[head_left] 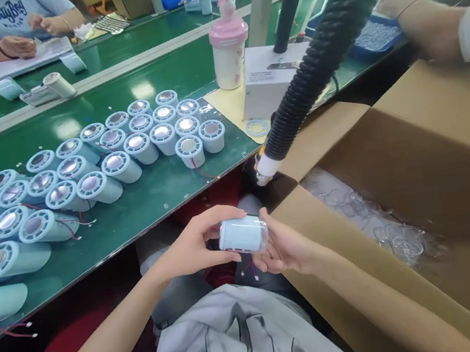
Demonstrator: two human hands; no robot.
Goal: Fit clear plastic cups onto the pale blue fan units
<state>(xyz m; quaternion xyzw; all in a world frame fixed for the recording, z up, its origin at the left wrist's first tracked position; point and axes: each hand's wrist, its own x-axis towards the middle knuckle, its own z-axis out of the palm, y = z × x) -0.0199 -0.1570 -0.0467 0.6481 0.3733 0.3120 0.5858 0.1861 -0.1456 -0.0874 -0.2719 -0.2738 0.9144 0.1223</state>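
Observation:
A pale blue cylindrical part [241,234] with thin red wires hanging under it lies sideways between both my hands, over my lap. My left hand [199,245] wraps its fingers round the part's left end. My right hand [283,247] cups the right end, where a clear cap sits. Several more pale blue cylinders [82,177] with shiny round faces stand and lie in rows on the green table [152,196] to my left.
An open cardboard box [418,169] with clear plastic pieces inside stands at my right. A black ribbed hose [322,53] hangs down to a white nozzle near the box corner. A pink-lidded bottle [230,44] and white box [268,77] stand behind. Other people's hands work across and at right.

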